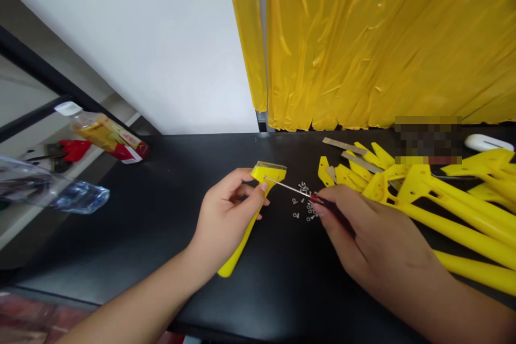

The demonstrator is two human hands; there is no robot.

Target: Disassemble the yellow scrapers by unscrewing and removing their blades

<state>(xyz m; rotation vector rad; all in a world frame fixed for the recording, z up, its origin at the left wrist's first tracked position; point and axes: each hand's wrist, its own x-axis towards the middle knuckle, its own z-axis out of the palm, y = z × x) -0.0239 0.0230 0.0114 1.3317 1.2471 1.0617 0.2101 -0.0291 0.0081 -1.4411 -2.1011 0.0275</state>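
My left hand (231,204) is closed round the neck of a yellow plastic scraper (269,174), whose handle slants down toward me. A thin blade in a clear cover (272,164) runs along the scraper's head. In my right hand (363,231) is a screwdriver (288,187) with a red and dark handle, mostly hidden by the fingers. Its slim shaft points left, and the tip meets a hole or screw on the scraper's head; which one, I cannot tell. Small screws and nuts (309,207) lie scattered on the black table between my hands.
Several yellow scraper parts (419,188) are piled at the right, with loose metal blades (344,144) among them. A white computer mouse (488,143) sits behind. At the left are a drink bottle (108,134) and a clear plastic bottle (80,199). Yellow sheeting (363,43) hangs at the back.
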